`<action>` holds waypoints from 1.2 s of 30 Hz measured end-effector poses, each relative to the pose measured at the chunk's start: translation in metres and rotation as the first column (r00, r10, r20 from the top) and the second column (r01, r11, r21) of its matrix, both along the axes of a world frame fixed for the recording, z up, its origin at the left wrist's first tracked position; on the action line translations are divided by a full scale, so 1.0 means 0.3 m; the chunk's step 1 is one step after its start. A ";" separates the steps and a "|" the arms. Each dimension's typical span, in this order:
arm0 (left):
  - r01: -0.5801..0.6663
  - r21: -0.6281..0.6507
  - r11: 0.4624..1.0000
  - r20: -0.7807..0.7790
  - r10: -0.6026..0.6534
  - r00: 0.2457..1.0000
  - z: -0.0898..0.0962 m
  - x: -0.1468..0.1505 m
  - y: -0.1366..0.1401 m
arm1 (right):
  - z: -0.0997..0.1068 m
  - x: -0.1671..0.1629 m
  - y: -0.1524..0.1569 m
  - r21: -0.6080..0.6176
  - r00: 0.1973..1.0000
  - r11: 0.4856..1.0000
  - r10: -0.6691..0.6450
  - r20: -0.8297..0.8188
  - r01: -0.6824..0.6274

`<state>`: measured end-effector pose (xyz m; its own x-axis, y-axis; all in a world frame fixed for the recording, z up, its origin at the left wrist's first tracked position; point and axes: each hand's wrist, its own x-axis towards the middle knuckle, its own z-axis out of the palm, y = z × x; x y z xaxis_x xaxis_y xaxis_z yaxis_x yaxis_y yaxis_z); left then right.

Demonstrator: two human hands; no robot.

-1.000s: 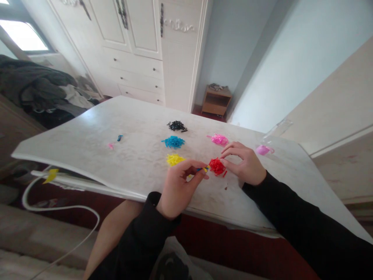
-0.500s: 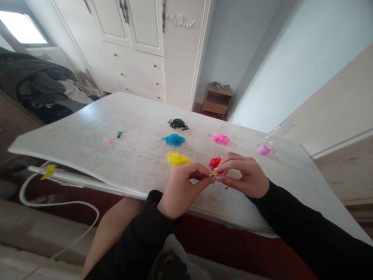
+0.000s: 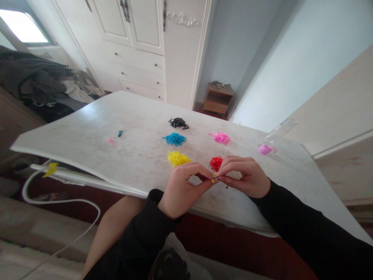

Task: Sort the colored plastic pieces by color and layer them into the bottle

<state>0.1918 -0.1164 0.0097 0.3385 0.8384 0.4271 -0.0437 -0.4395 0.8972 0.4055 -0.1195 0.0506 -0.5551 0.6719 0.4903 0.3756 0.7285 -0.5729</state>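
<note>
Nearest, in the lap, lies pale cloth (image 3: 171, 242) whose dark print is too blurred to read. Above it, over the table's (image 3: 140, 116) near edge, the person's left hand (image 3: 180, 190) pinches a small yellow-and-blue piece (image 3: 215, 178) between thumb and forefinger, their tips closed together with a rounded gap behind. The right hand (image 3: 246, 175) meets it, thumb and forefinger likewise narrowed to a pinch at the piece's other end. Just beyond these fingertips sits a heap of red strips (image 3: 216, 163), with a heap of yellow strips (image 3: 177, 158) beyond the left hand. Farther back lie a heap of blue strips (image 3: 175, 139) and a heap of pink strips (image 3: 220, 138); a pink object (image 3: 265, 149) rests to the right, near a clear container (image 3: 281, 130). A heap of black pieces (image 3: 178, 123) lies beyond the blue. Past the table stand a small wooden cabinet (image 3: 218, 107) and a white wardrobe (image 3: 183, 66).
</note>
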 end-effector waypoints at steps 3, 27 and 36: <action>-0.015 0.010 1.000 0.034 0.015 0.999 -0.002 0.000 -0.005 | 0.001 0.002 -0.001 -0.003 1.000 1.000 0.010 0.001 -0.010; -0.252 0.438 0.863 -0.359 0.425 0.831 -0.005 -0.216 0.131 | -0.006 0.010 0.003 0.056 0.985 0.984 -0.169 -0.020 0.170; -0.284 0.345 0.894 -0.343 0.402 0.849 0.004 -0.218 0.112 | -0.007 0.011 0.000 0.065 0.986 0.984 -0.165 -0.005 0.165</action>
<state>0.1263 -0.0829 0.0109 0.2396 0.8024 0.5467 0.4875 -0.5863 0.6470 0.4088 -0.1194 0.0484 -0.4395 0.7207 0.5361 0.4935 0.6925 -0.5263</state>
